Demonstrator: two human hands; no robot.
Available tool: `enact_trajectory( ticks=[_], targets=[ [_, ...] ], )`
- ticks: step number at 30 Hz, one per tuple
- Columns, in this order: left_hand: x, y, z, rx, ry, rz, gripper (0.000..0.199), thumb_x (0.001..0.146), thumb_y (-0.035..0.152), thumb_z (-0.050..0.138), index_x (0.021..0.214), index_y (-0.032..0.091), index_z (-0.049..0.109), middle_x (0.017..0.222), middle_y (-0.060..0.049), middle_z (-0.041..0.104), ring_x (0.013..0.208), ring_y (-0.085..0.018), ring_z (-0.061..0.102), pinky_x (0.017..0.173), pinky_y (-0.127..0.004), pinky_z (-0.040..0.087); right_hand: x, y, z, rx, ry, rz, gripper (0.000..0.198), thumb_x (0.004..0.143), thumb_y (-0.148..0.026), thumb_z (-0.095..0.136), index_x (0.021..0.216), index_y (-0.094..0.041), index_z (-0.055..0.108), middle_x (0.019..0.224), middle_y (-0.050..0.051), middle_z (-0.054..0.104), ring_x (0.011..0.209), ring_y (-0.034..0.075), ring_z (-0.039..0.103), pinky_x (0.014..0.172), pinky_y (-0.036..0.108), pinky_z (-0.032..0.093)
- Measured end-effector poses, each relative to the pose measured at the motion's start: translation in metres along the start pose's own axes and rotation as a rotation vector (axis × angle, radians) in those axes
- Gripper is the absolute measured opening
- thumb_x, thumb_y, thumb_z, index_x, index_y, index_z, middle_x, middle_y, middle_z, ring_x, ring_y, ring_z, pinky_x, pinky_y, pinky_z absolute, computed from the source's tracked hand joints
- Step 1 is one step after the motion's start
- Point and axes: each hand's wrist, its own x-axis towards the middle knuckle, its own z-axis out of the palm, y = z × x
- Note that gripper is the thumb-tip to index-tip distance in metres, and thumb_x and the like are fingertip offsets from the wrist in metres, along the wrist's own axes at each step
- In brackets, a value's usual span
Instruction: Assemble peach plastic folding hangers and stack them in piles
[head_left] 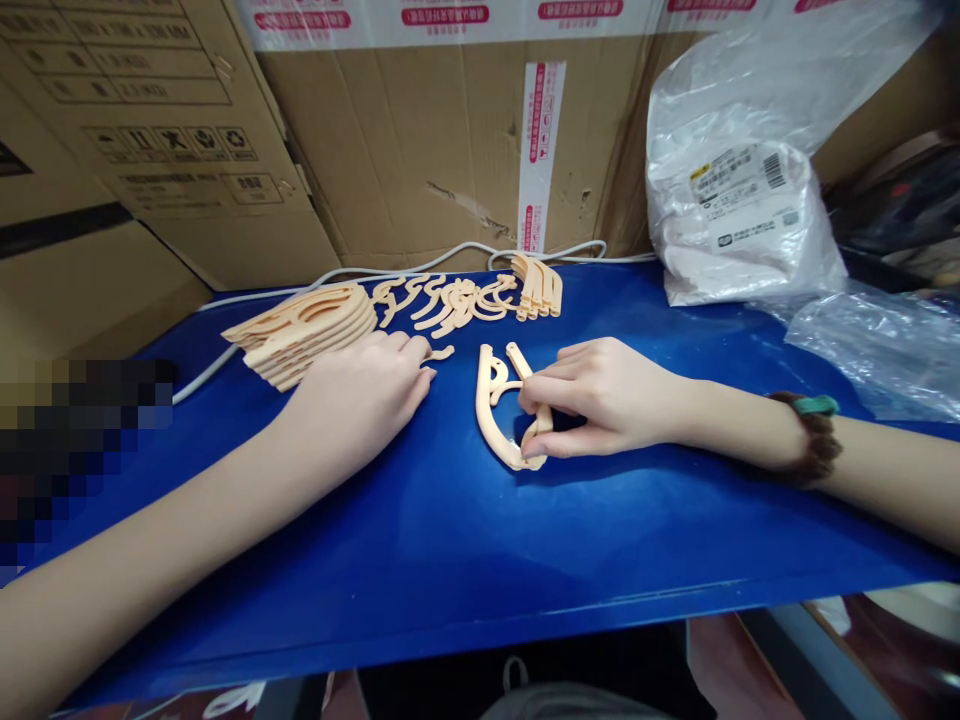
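Grey clothing (577, 705) shows nearest the camera, on the near side of a cream plastic folding hanger (484, 412), with blue tabletop (420, 560) between. The hanger lies flat, its long axis running away from the person, curved end nearest and two free ends pointing away. From its right side, the right hand (604, 390) has thumb and fingers closed on the right-hand portion. To the hanger's left, just apart from it, the left hand (356, 390) is the nearer to a small curved hook piece (442, 353), whose visible end juts past the fingertips toward the hanger. Those fingers are bent together; whether they pinch the piece cannot be told. Beyond the hanger stands a bundle of curved bars (538, 290); loose hooks (450, 305) lie beyond and left of it.
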Motion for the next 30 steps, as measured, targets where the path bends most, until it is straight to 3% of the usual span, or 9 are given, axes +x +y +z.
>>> enact_trajectory(
  ticks=[6,10,12,15,17,19,23,26,30],
  targets=[
    [0.003,-0.002,0.002,0.022,0.027,0.014,0.032,0.093,0.015,0.042,0.116,0.007,0.064,0.102,-0.015,0.071,0.094,-0.033,0.068,0.074,-0.040,0.053,0.001,0.001,0.002,-0.017,0.025,0.010,0.045,0.099,-0.053,0.041,0.083,-0.017,0.062,0.062,0.000,0.062,0.054,0.013,0.052,0.057,0.027,0.031],
    [0.000,-0.001,0.000,0.065,0.192,-0.013,0.035,0.093,0.013,0.042,0.119,0.004,0.063,0.096,-0.019,0.070,0.091,-0.035,0.068,0.067,-0.040,0.052,0.000,0.001,0.002,-0.058,0.119,0.026,0.038,0.100,-0.046,0.044,0.087,-0.016,0.063,0.065,-0.001,0.065,0.053,0.012,0.052,0.058,0.027,0.035],
    [-0.002,0.000,-0.002,-0.020,0.322,0.029,0.036,0.095,0.014,0.040,0.123,0.005,0.061,0.100,-0.020,0.070,0.096,-0.035,0.068,0.072,-0.041,0.053,0.000,-0.001,0.001,-0.084,0.157,0.030,0.033,0.100,-0.041,0.045,0.093,-0.016,0.064,0.071,0.000,0.067,0.056,0.012,0.055,0.058,0.027,0.036],
    [-0.005,0.005,-0.005,-0.380,0.437,0.098,0.034,0.098,0.017,0.040,0.128,0.011,0.057,0.108,-0.013,0.070,0.100,-0.027,0.068,0.082,-0.037,0.054,0.000,-0.004,-0.001,-0.126,0.182,0.014,0.033,0.101,-0.036,0.044,0.118,-0.014,0.061,0.085,0.003,0.068,0.070,0.014,0.061,0.060,0.026,0.040],
    [-0.007,0.010,-0.007,-0.692,0.401,0.126,0.027,0.099,0.018,0.044,0.123,0.017,0.056,0.103,-0.006,0.071,0.092,-0.019,0.069,0.079,-0.029,0.054,0.001,-0.005,-0.002,-0.147,0.181,-0.007,0.041,0.102,-0.036,0.042,0.135,-0.015,0.051,0.095,0.005,0.068,0.081,0.016,0.063,0.065,0.026,0.044],
    [-0.008,0.015,-0.010,-0.969,0.290,0.124,0.018,0.098,0.021,0.049,0.115,0.020,0.053,0.095,0.000,0.071,0.072,-0.012,0.068,0.065,-0.022,0.054,0.002,-0.005,-0.002,-0.149,0.184,-0.017,0.047,0.102,-0.037,0.040,0.143,-0.015,0.043,0.108,0.007,0.067,0.092,0.017,0.063,0.073,0.027,0.048],
    [-0.009,0.021,-0.012,-1.401,0.090,0.132,0.009,0.095,0.024,0.052,0.098,0.022,0.043,0.083,0.004,0.068,0.066,-0.010,0.066,0.055,-0.018,0.053,0.002,-0.003,0.000,-0.126,0.187,-0.023,0.052,0.101,-0.041,0.042,0.146,-0.015,0.041,0.117,0.008,0.066,0.097,0.018,0.062,0.079,0.030,0.051],
    [-0.008,0.022,-0.011,-1.512,0.056,0.137,0.012,0.093,0.022,0.055,0.094,0.022,0.043,0.082,0.003,0.066,0.072,-0.011,0.067,0.059,-0.018,0.054,0.001,-0.005,0.000,-0.101,0.194,-0.042,0.051,0.100,-0.039,0.045,0.146,-0.016,0.042,0.121,0.008,0.067,0.105,0.020,0.062,0.085,0.033,0.052],
    [-0.008,0.021,-0.006,-1.404,0.139,0.190,0.014,0.095,0.028,0.055,0.104,0.021,0.047,0.103,-0.002,0.066,0.091,-0.014,0.067,0.070,-0.022,0.054,0.002,-0.011,-0.004,0.017,0.316,0.016,0.042,0.097,-0.035,0.052,0.134,-0.017,0.053,0.126,0.008,0.067,0.115,0.020,0.061,0.097,0.034,0.050]
  ],
)
